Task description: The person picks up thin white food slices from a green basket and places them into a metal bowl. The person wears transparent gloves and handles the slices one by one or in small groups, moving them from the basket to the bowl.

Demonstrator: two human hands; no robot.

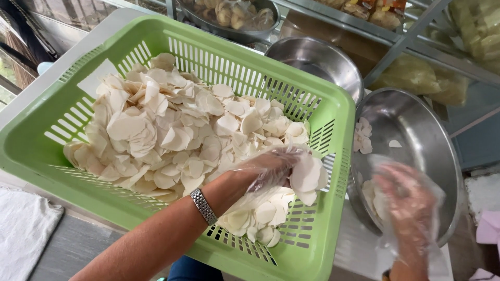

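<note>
A green slotted plastic basket (pixel 47 151) holds a big heap of thin white slices (pixel 166 130). My left hand (pixel 271 169), in a clear plastic glove and with a metal watch on its wrist, is closed around a bunch of those slices at the basket's right side. My right hand (pixel 409 200), also gloved and blurred, hovers over a steel bowl (pixel 416 119) to the right. That bowl holds a few white slices (pixel 362 138). I cannot tell whether the right hand holds anything.
A second steel bowl (pixel 312 57) sits behind the basket. A metal pan of pale food (pixel 234 15) and clear bags of yellowish food (pixel 416 75) rest on metal racks at the back. A white cloth (pixel 21 229) lies at the lower left.
</note>
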